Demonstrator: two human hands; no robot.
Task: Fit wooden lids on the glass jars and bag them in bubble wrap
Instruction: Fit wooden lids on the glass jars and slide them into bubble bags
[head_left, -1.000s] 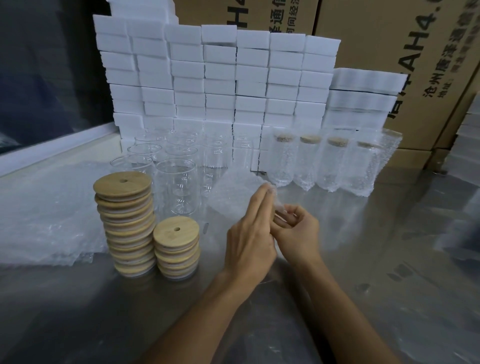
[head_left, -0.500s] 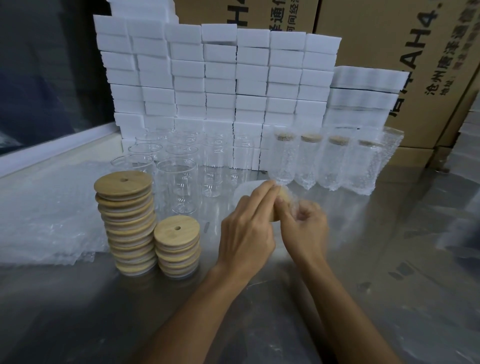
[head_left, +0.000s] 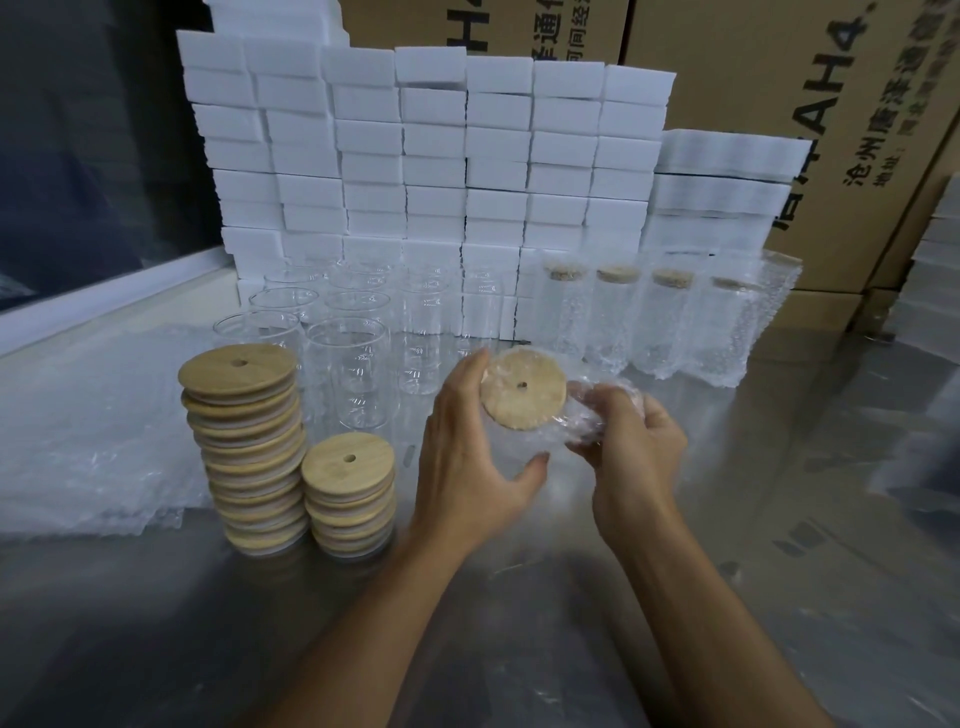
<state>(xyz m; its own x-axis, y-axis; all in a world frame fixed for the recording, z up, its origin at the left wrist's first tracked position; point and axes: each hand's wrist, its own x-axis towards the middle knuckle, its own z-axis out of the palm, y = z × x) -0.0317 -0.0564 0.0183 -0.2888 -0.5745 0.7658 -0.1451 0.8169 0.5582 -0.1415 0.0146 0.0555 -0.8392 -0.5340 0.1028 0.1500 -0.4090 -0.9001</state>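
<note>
A wooden lid with a small centre hole faces me, fitted on a jar that is tipped toward me inside a bubble wrap bag. My left hand curls around the lidded jar from the left, fingers above and thumb below. To the lid's right, my right hand grips the bunched bubble wrap. Two stacks of wooden lids stand at the left. Behind them are several empty glass jars. Several wrapped, lidded jars line the back right.
A pile of flat bubble wrap bags lies at the far left of the metal table. A wall of white foam blocks stands behind the jars, with cardboard boxes behind it.
The hands spread apart from a close pinch on the bubble wrap. The lidded jar turned so that its wooden lid faces me, with the left hand cupped round it.
</note>
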